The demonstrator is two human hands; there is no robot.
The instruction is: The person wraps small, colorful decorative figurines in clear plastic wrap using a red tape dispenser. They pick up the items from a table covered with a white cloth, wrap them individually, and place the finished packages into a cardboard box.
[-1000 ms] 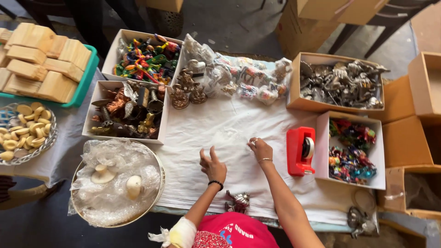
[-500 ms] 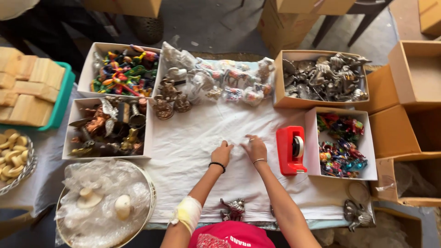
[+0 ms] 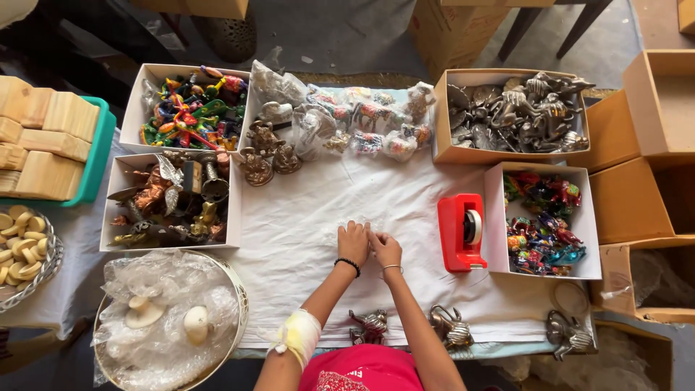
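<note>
White cloth (image 3: pixel 304 239) lies under both sets of fingers; the left hand (image 3: pixel 352 242) and the right hand (image 3: pixel 386 248) meet side by side at the middle of the surface, fingertips bent down onto the cloth and touching one another; whether they pinch something small between them or only press the fabric, I cannot tell; a dark band circles the left wrist, a thin bangle the right, and a pale bandage (image 3: pixel 297 334) wraps the left forearm.

Just right of the hands stands a red tape dispenser (image 3: pixel 460 232), and beside that a white box of bright coloured figurines (image 3: pixel 544 221); behind it a cardboard box of grey metal figures (image 3: pixel 515 112); along the far edge of the cloth lie small figures wrapped in clear plastic (image 3: pixel 355 123), with a few brass statuettes (image 3: pixel 264 152) near them; to the left sit two white boxes, one of colourful toys (image 3: pixel 190 108), one of copper and brass pieces (image 3: pixel 174 199); a round tray covered in plastic film (image 3: pixel 170 318) is at the near left; at the near edge, close to the person's body, rest small silver animal figures (image 3: pixel 449 329).
</note>
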